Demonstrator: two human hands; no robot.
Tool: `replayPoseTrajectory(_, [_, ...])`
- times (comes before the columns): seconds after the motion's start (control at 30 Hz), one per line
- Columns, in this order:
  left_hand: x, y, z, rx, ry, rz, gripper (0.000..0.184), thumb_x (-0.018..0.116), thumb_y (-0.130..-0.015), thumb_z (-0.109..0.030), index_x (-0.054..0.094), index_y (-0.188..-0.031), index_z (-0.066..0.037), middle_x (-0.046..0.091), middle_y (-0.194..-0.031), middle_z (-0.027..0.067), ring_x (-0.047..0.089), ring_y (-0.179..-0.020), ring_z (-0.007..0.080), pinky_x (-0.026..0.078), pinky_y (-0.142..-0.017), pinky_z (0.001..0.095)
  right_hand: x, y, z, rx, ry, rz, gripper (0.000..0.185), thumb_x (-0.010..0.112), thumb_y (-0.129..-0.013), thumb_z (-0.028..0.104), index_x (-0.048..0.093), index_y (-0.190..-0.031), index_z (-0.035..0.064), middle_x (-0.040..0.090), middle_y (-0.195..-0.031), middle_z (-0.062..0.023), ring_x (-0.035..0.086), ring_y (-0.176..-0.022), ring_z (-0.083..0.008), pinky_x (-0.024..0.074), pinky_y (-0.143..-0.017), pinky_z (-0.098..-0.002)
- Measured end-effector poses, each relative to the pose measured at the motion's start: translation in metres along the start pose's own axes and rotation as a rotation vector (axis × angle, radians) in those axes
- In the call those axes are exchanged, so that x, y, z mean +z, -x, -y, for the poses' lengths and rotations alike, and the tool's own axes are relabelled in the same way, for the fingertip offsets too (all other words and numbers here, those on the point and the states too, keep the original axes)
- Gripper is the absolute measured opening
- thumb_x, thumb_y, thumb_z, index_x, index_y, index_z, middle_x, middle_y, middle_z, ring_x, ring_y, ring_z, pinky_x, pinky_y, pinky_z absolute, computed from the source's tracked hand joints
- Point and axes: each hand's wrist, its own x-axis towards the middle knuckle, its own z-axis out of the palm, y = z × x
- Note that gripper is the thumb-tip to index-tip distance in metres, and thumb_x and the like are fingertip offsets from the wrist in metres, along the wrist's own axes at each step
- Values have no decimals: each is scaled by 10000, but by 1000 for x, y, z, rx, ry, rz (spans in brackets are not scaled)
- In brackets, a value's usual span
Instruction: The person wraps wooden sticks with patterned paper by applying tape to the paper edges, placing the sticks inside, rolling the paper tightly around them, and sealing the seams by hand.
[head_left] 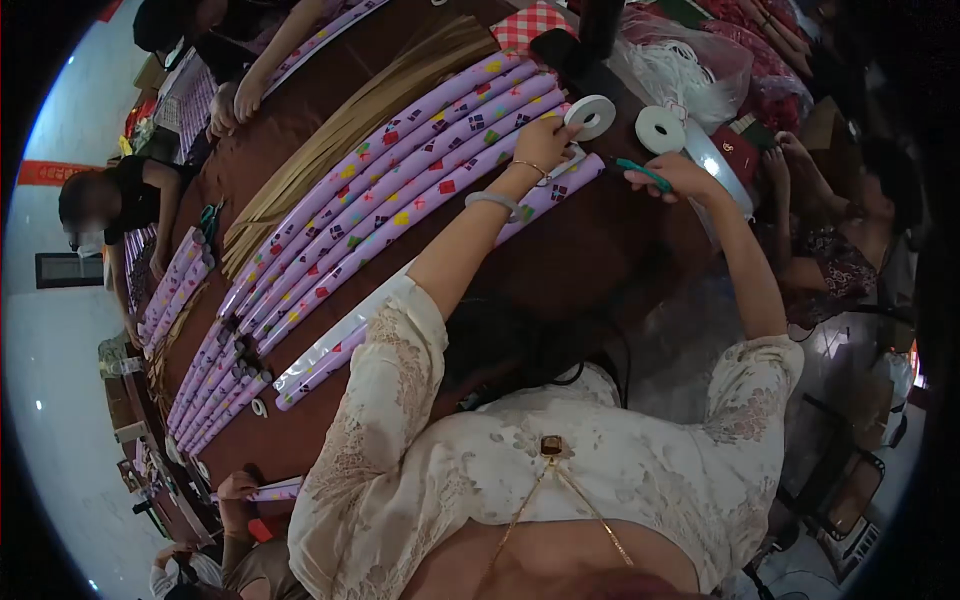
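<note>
My left hand [545, 146], with a bangle on the wrist, is closed at the edge of a white tape roll [590, 117]. Below it lies a purple patterned paper roll [553, 200], its near end pointing to the right. My right hand [688, 178] grips a pair of scissors with green handles [645, 175]; the dark blades point left toward the paper roll's end. A second white tape roll [660, 130] lies flat just above my right hand. Several more purple paper rolls [400, 150] lie side by side behind my left arm.
Brown strips [350, 120] lie along the far side of the paper rolls. Shorter rolls [215, 385] are stacked at left on the dark red tabletop [300, 440]. White cord in a plastic bag [690, 70] sits at the back right. Other people [850, 230] work around the table.
</note>
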Motion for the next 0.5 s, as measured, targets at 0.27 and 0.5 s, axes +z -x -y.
replayPoseTrajectory(0.27, [-12, 19, -24, -81, 598, 96, 366, 510, -896, -293, 538, -949, 68, 613, -840, 152, 654, -740, 217, 551, -611, 287, 26, 37, -7, -166, 406, -359, 414, 647, -760, 395, 585, -755, -14, 504, -572, -124, 508, -492, -196, 362, -494, -347])
replayPoseTrajectory(0.5, [-12, 3, -4, 17, 374, 112, 413, 539, -867, -389, 597, -953, 11, 631, -785, 70, 633, -674, 146, 498, -538, 246, 45, 62, 2, -100, 527, -522, 345, 609, -766, 353, 612, -899, 35, 611, -768, -166, 587, -746, -346, 444, -648, -420])
